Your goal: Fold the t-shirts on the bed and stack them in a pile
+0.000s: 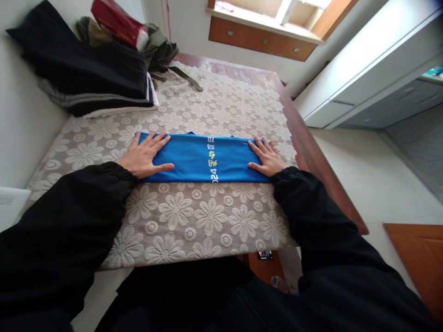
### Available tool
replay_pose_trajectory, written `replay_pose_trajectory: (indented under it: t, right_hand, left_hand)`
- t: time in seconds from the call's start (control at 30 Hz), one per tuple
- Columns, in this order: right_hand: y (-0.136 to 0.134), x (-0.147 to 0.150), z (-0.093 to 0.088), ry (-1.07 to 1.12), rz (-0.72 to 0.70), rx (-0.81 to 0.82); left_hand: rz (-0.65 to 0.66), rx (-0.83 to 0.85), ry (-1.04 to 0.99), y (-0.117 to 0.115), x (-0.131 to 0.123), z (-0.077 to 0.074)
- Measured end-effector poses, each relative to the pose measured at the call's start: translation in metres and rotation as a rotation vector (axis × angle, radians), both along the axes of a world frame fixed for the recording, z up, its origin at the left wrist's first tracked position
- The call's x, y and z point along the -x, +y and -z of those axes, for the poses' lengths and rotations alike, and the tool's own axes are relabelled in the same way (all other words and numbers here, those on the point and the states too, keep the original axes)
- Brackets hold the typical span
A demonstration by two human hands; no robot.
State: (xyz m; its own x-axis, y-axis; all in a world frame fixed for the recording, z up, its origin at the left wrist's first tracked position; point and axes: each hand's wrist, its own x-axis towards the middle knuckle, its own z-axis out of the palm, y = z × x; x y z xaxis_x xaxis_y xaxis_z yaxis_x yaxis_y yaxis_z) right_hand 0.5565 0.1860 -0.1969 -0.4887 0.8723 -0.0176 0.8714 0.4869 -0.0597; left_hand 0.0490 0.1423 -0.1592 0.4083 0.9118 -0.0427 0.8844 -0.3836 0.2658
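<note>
A blue garment, probably a shirt [190,159], lies folded into a long flat strip across the table, with white and yellow lettering down its middle. My left hand [145,154] rests palm down on its left end, fingers spread and thumb pointing inward. On the right end, my right hand [266,156] lies flat too, its fingers apart. Small bits of blue cloth stick out behind the far edge of the strip. What is inside the folds is hidden.
A floral lace cloth [176,210] covers the wooden table [321,184]. Folded dark clothes [93,69] are stacked at the back left, beside an olive-green bag [159,50] and a red package [117,23]. Below the near edge, a phone [265,255] lies on a brown surface.
</note>
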Motion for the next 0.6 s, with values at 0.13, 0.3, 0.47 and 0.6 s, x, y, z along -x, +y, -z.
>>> replay_pose_trajectory:
  t: [0.13, 0.3, 0.47, 0.6]
  right_hand:
    - [0.004, -0.001, -0.007, -0.008, 0.004, 0.058]
    - [-0.004, 0.044, -0.048, 0.138, -0.031, -0.068]
    - [-0.028, 0.151, -0.082, 0.406, -0.330, 0.041]
    - [-0.028, 0.231, -0.089, 0.341, -0.454, 0.172]
  left_hand:
    - [-0.075, 0.005, -0.230, 0.003, 0.011, -0.009]
    - [-0.332, -0.241, -0.162, 0.007, 0.033, -0.008]
    - [-0.454, -0.224, -0.054, 0.012, 0.049, 0.002]
    - [-0.535, -0.203, -0.025, 0.009, 0.055, -0.012]
